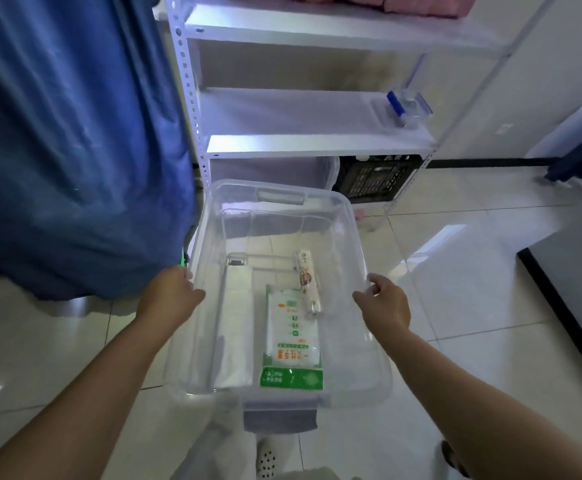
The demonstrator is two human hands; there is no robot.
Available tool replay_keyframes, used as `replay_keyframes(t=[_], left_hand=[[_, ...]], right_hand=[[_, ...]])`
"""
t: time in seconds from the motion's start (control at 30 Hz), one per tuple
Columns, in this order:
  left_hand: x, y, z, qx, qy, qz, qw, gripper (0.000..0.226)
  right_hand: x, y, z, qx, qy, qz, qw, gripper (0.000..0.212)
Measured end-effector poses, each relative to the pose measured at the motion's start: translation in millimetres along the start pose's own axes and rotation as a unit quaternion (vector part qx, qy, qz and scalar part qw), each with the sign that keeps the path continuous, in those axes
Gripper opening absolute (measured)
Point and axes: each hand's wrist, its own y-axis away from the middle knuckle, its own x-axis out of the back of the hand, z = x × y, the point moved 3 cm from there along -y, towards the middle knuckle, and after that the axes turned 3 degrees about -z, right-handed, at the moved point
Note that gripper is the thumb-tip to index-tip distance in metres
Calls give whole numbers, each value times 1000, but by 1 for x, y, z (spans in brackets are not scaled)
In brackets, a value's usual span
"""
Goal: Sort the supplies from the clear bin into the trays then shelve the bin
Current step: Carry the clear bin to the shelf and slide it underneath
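I hold a clear plastic bin (359, 237) in the air in front of a white shelf unit (314, 143). My left hand (172, 296) grips its left rim and my right hand (383, 303) grips its right rim. Inside the bin lie a green-and-white packet (291, 344), a slim white roll (307, 282) and a flat whitish packet (236, 327) along the left side. A grey handle (279, 419) shows at the bin's near end.
A blue curtain (71, 140) hangs at the left. On the middle shelf sits a small clear container with blue clips (405, 105). A black crate (376, 178) and a grey bin (269, 171) stand under the lowest shelf. Pale floor tiles spread to the right; a dark-edged table (573, 271) is at far right.
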Motion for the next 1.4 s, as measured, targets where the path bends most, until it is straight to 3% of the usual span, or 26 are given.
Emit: replay_keyframes(t=[0.43, 0.8, 1.27, 1.4], left_hand=[[-41, -223, 27, 33, -27, -86, 995, 17], [-95, -337, 23, 86, -72, -130, 985, 9], [-157, -431, 26, 94, -50, -15, 994, 21], [-177, -471, 26, 97, -30, -3, 995, 6]], right_hand=[[-73, -192, -69, -44, 49, -4, 998, 48], [-155, -321, -66, -49, 84, -61, 993, 49], [-225, -472, -78, 51, 71, -55, 995, 44], [-250, -508, -73, 56, 56, -42, 996, 44]])
